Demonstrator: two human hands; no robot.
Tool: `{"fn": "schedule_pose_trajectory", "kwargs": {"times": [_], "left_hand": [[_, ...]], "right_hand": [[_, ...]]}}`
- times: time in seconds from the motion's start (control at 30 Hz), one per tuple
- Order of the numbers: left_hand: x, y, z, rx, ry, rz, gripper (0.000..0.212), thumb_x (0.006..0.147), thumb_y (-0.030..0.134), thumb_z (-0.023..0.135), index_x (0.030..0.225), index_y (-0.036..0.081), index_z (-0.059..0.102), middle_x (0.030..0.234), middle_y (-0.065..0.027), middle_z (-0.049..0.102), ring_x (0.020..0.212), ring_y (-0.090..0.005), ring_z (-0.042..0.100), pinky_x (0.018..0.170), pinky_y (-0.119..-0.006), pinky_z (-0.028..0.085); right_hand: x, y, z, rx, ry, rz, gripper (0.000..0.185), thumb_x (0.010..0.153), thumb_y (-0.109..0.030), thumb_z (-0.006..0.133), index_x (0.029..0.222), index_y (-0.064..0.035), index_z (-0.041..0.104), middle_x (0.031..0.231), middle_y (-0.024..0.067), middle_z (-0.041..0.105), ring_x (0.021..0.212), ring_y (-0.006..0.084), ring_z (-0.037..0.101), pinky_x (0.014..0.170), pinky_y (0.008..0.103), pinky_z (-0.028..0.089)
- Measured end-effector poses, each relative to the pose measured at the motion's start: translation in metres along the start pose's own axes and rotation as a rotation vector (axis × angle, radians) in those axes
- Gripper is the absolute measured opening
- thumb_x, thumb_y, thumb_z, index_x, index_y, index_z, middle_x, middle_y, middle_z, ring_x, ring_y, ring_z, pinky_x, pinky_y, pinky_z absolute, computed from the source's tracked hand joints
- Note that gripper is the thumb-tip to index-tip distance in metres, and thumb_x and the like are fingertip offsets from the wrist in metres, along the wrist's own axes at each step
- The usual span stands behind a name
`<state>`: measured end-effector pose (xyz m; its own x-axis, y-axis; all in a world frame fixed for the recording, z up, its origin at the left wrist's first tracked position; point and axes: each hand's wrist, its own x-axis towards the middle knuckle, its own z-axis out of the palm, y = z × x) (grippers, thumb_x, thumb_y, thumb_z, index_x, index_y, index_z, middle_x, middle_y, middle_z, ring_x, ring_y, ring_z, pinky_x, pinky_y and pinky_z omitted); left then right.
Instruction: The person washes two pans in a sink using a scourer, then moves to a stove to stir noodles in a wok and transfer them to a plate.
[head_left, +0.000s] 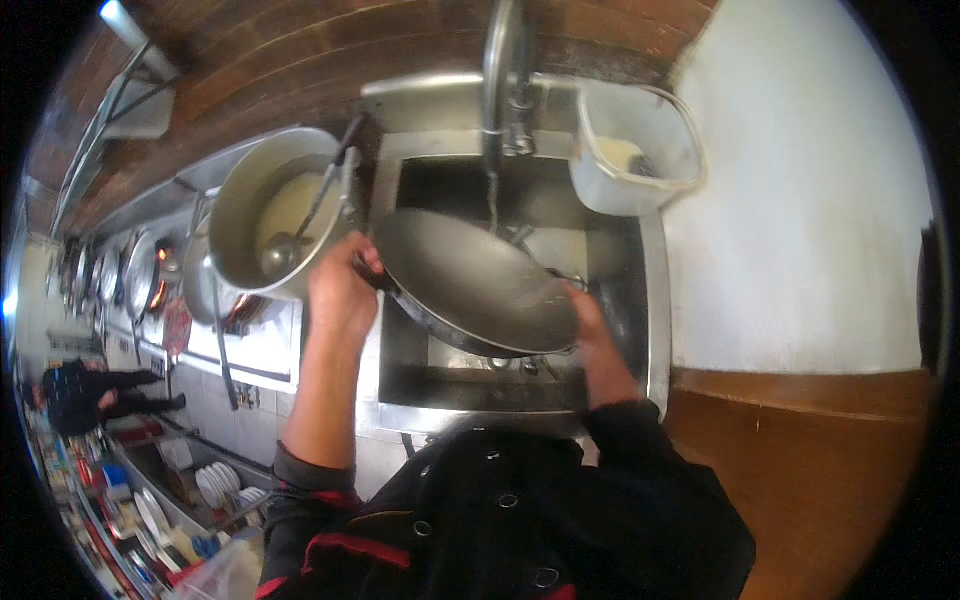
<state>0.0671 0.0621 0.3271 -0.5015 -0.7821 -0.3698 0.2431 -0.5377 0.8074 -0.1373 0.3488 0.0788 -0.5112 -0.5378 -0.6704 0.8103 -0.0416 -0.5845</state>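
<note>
Over a steel sink (657, 300), a wide metal frying pan (472, 281) is held tilted between both hands. My left hand (343, 289) grips the pan's dark handle at its left end. At the opposite rim is my right hand (589, 315), its thumb on the edge and its fingers hidden behind the pan. Water runs from the faucet (493, 97) just behind the pan. Cutlery or other metal utensils (529, 365) lie in the sink below, partly covered by the pan.
Left of the sink stands a large pot (232, 225) with pale liquid and a ladle (281, 251). A translucent plastic container (622, 187) sits at the sink's back right corner. Pans (142, 277) stand over burner flames further left. Another person (75, 397) is at far left, near stacked plates (217, 484).
</note>
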Motion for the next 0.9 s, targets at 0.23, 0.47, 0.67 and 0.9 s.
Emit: {"fn": "schedule_pose_trajectory", "kwargs": {"times": [0.23,0.47,0.67,0.9], "left_hand": [[0.007,-0.143,-0.106,0.107,0.091,-0.403,0.022,0.088,0.017,0.056,0.095,-0.004,0.059,0.088,-0.0134,0.061,0.077,-0.0249,0.058,0.071,-0.036,0.046],[0.09,-0.267,-0.071,0.014,-0.002,-0.507,0.061,0.094,0.049,0.051,0.121,-0.006,0.052,0.123,-0.0167,0.057,0.109,-0.0293,0.058,0.095,-0.041,0.046],[0.079,-0.134,-0.024,-0.084,-0.163,-0.184,0.035,0.091,0.042,0.061,0.103,0.009,0.06,0.088,-0.003,0.063,0.082,-0.0167,0.057,0.077,-0.036,0.046],[-0.035,-0.035,0.036,0.12,-0.189,0.074,0.022,0.093,0.022,0.061,0.076,0.013,0.05,0.064,0.0064,0.042,0.053,-0.004,0.034,0.046,-0.021,0.024]], "right_hand": [[-0.092,-0.141,0.023,-0.427,0.321,-0.569,0.031,0.092,-0.024,0.058,0.104,0.0047,0.059,0.084,0.0092,0.062,0.076,0.0167,0.059,0.067,0.0315,0.049],[-0.212,-0.123,0.105,-0.659,-0.021,-1.118,0.025,0.095,-0.018,0.056,0.106,0.0046,0.058,0.105,0.0121,0.064,0.097,0.0163,0.058,0.09,0.0306,0.043],[-0.12,-0.085,-0.033,-0.515,0.331,-0.865,0.03,0.094,-0.02,0.059,0.111,0.0035,0.056,0.107,0.0135,0.063,0.102,0.0194,0.057,0.091,0.0324,0.044],[0.017,0.018,0.015,-0.878,0.549,-0.374,0.065,0.088,-0.038,0.062,0.132,0.0039,0.04,0.118,0.0239,0.058,0.106,0.0361,0.058,0.092,0.0433,0.046]]}}
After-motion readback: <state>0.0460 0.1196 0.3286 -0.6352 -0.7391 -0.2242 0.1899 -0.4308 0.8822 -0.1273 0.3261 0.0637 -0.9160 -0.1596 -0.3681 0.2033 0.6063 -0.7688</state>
